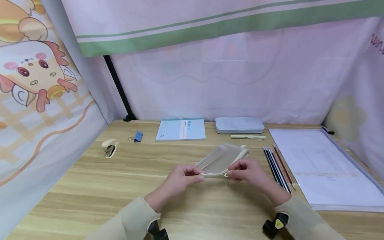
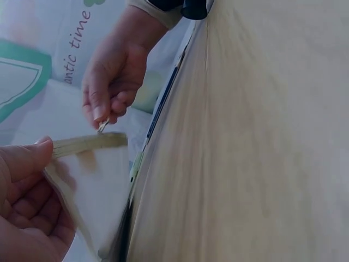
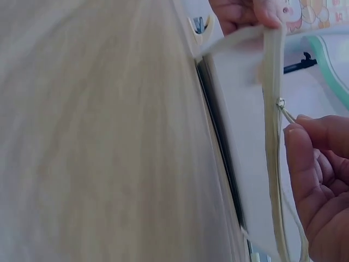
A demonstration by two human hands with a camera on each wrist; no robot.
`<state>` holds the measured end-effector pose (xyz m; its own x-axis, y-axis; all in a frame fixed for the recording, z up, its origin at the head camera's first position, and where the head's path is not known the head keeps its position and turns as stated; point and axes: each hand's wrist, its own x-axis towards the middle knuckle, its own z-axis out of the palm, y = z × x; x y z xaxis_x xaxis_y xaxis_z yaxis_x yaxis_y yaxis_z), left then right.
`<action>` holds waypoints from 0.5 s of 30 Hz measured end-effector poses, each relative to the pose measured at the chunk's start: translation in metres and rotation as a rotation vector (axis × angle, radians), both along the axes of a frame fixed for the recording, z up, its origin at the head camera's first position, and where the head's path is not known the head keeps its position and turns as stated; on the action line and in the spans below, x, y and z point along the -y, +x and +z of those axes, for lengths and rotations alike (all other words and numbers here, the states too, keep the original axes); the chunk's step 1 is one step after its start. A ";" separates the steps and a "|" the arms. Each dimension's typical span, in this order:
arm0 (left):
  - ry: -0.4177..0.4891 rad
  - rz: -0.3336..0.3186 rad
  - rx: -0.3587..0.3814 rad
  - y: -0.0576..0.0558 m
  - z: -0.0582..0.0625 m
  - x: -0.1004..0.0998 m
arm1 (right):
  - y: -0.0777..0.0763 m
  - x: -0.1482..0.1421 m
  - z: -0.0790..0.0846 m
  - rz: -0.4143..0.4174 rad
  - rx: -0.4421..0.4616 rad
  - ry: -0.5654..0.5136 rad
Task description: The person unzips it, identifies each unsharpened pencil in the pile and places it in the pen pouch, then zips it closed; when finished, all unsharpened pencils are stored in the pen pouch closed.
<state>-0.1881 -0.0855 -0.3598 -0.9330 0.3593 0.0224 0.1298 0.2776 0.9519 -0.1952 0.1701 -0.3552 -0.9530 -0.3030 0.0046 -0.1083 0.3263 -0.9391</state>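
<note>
A translucent zip pouch with a cream zipper edge is held up just above the wooden table. My left hand pinches one end of that edge between thumb and fingers. At the zipper, my right hand pinches the cord of the zipper pull between thumb and forefinger, as the right wrist view shows. From the left wrist side, the zipper band runs straight from the left thumb toward the right fingers. Whatever lies inside the pouch is hard to make out.
Pencils lie right of my right hand, beside papers in a clear folder. Toward the back are a notebook, a pale case and a light green pen. A blue binder clip and white stapler sit left.
</note>
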 end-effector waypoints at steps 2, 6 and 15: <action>-0.018 0.010 -0.003 -0.001 0.001 0.004 | -0.001 -0.005 0.000 -0.015 -0.001 0.012; -0.040 0.019 -0.022 -0.003 0.003 0.009 | -0.001 -0.015 0.000 -0.034 -0.009 0.028; -0.070 0.062 0.000 -0.009 -0.001 0.026 | -0.002 -0.030 -0.001 -0.068 -0.038 0.087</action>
<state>-0.1968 -0.1110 -0.3607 -0.9534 0.3017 -0.0006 0.1104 0.3507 0.9300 -0.1977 0.1998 -0.3562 -0.9709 -0.2386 0.0179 -0.1184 0.4141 -0.9025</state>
